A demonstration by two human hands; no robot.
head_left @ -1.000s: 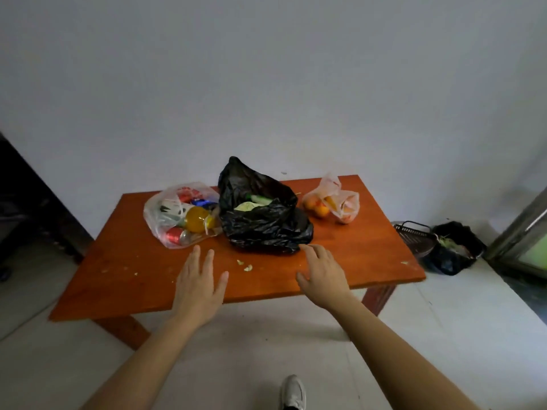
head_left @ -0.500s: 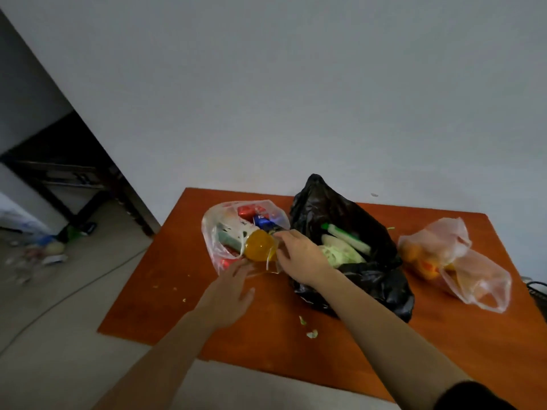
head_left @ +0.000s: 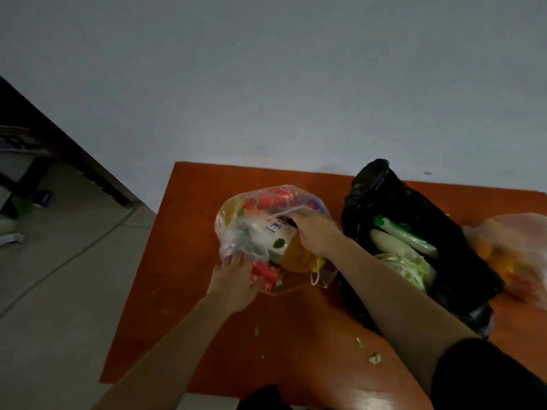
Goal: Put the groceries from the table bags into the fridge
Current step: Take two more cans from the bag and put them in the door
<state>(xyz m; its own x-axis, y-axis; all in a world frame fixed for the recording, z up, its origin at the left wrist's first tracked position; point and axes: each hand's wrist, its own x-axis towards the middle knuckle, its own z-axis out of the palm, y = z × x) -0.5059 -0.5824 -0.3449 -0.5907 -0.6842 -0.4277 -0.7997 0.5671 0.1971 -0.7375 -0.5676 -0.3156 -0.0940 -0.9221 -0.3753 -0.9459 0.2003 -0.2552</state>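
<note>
Head view is showing the left hand [head_left: 233, 276] pinching and the right hand [head_left: 313, 235] gripping the clear bag [head_left: 236, 220], seemingly thin, slippery, can-heavy, best supported underneath.

You stand facing a plain, pale grey wall [head_left: 266, 84] in dim light. The orange-brown wooden table [head_left: 189, 261] has its far edge against that wall. Beyond the table's left edge lies a light tiled floor [head_left: 59, 306], with dark furniture [head_left: 38, 134] at the far left.
</note>
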